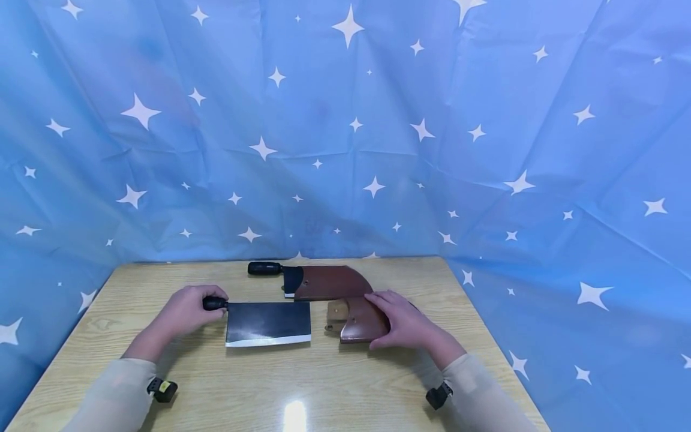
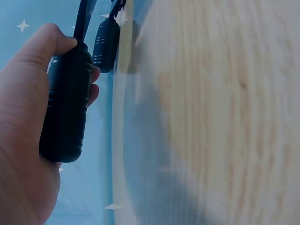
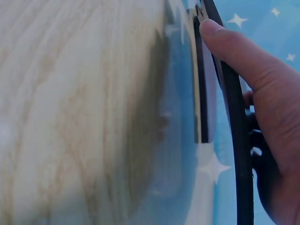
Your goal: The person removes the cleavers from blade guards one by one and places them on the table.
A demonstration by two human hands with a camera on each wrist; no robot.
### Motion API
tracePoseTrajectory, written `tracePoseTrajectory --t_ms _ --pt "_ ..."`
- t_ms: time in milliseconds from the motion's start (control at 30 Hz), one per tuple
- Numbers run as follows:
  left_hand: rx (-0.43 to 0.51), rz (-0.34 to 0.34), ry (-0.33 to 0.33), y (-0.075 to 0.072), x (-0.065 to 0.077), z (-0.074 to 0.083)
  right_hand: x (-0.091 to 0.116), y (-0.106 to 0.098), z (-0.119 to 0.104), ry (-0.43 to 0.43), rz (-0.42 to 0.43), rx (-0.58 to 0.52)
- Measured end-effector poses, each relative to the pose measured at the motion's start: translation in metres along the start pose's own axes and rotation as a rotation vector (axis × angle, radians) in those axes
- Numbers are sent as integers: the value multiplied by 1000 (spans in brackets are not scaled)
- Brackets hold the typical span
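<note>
My left hand (image 1: 189,309) grips the black handle (image 2: 68,108) of a cleaver with its thumb near the blade end. The bare dark blade (image 1: 268,321) points right, its bright cutting edge toward me. My right hand (image 1: 402,321) holds a brown leather knife sheath (image 1: 360,321), the thumb on its near side. In the right wrist view the sheath shows edge-on as a dark strip (image 3: 239,154). A tan strap (image 1: 338,311) at the sheath's left end faces the blade, with a gap between them.
Behind, on the wooden table (image 1: 259,384), lies a second cleaver in a brown sheath (image 1: 329,282), its black handle (image 1: 264,268) pointing left. A blue curtain with white stars (image 1: 318,120) hangs beyond the table's back edge.
</note>
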State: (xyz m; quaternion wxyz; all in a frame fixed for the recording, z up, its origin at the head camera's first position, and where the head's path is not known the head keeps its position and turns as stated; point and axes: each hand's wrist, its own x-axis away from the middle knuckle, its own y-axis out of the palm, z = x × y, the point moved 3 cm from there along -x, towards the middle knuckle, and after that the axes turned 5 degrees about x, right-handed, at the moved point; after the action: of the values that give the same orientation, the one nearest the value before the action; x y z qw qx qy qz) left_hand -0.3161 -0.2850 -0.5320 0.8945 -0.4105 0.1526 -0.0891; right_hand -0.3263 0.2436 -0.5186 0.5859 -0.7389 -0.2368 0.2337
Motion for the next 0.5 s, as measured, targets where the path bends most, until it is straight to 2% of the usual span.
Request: tracePoseTrajectory --t_ms 233,500 --pt "7 -19 -14 6 0 -6 0 9 1 -17 -16 -14" --pt "-29 -35 13 11 1 -13 1 20 4 -20 -46 -4"
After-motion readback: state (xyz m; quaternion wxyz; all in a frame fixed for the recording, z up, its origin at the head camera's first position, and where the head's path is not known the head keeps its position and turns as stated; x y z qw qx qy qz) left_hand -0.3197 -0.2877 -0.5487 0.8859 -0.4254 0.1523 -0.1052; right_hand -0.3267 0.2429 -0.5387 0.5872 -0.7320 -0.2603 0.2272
